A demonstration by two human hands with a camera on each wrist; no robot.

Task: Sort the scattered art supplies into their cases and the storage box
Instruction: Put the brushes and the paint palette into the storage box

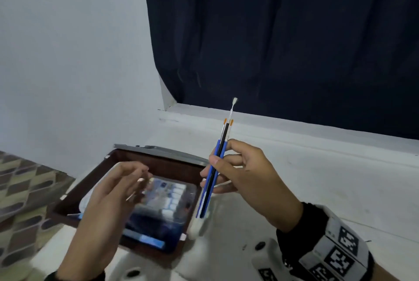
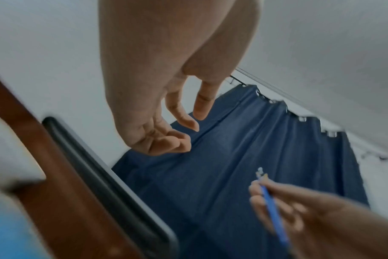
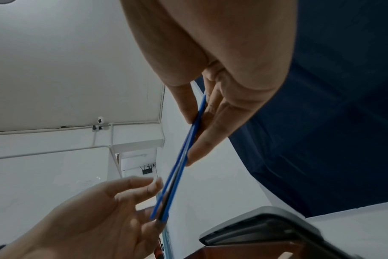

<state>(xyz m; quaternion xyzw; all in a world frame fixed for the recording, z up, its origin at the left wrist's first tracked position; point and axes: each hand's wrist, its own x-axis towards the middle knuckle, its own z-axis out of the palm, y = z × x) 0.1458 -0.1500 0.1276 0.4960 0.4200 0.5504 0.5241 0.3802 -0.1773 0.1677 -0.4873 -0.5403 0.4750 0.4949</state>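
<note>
Dark curtain [image 1: 294, 43] behind; my right hand [image 1: 244, 176] pinches three paintbrushes [image 1: 214, 172] upright, bundled for casing, left hand [image 1: 113, 192] spread, empty, over the storage box [image 1: 68, 201].

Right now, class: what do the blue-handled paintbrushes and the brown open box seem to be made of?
Blue-handled paintbrushes, pinched by the right hand: smooth handles, probably painted wood or plastic; silvery ferrules look metal; orange tips, likely synthetic bristle.
Brown open box: matte reddish-brown walls suggest wood or laminate.

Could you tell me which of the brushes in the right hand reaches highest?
The black-handled brush with the whitish tuft, in the middle; the two blue brushes beside it end lower, with orange tips.
</note>
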